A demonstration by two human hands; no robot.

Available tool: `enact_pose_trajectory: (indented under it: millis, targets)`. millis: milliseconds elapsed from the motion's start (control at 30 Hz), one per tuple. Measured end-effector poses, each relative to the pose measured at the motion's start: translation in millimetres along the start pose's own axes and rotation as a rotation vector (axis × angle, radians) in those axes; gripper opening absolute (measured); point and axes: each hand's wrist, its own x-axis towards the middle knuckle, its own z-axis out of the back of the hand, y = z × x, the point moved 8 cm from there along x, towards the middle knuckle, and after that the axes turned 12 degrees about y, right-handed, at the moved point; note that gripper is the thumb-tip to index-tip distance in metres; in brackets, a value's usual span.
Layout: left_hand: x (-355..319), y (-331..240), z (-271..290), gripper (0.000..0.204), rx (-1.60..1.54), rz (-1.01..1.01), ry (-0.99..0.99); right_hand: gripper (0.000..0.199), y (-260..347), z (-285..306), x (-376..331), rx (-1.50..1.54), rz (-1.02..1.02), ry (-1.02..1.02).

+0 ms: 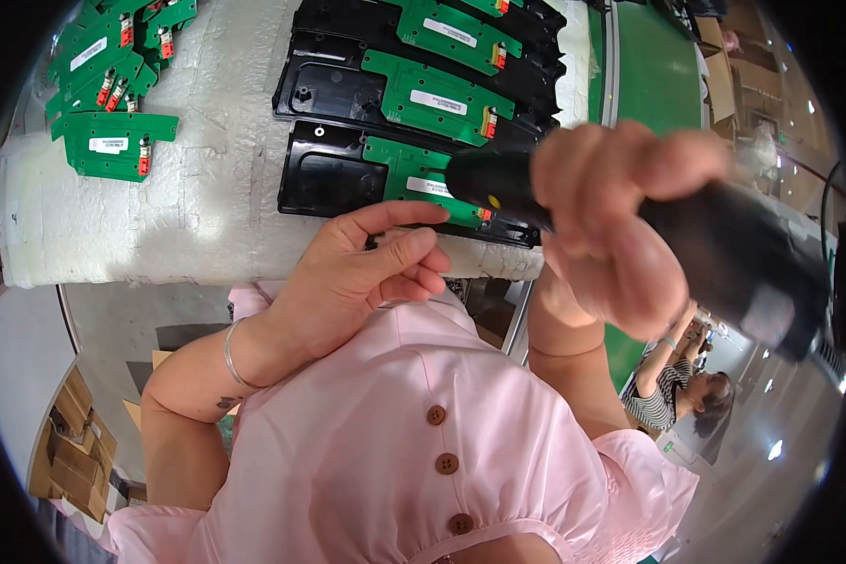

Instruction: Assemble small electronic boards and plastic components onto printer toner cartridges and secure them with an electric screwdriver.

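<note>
My right hand (611, 226) grips a black electric screwdriver (724, 254), its tip end pointing left over the nearest black plastic tray (324, 174). That tray carries a green circuit board (414, 174) with a white label. My left hand (367, 268) rests at the tray's near edge, fingers curled as if pinching something too small to make out. A silver bangle sits on the left wrist. Two more black trays with green boards (437, 94) lie stacked farther back.
The trays lie on a white foam sheet (207, 188). A pile of loose green circuit boards (108, 85) sits at the far left. A green conveyor belt (653, 75) runs at right. Another person (677, 385) sits at lower right. Cardboard boxes (70, 451) stand at lower left.
</note>
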Motion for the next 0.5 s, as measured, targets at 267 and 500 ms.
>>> enact_pose_trajectory:
  millis: [267, 500]
  targets:
    - [5, -1, 1, 0.014, -0.169, -0.102, -0.024, 0.028, 61, 1, -9, 0.249, 0.247, 0.135]
    - [13, 7, -5, 0.018, -0.282, -0.069, 0.141, 0.028, 59, -2, -16, 0.22, 0.219, 0.005]
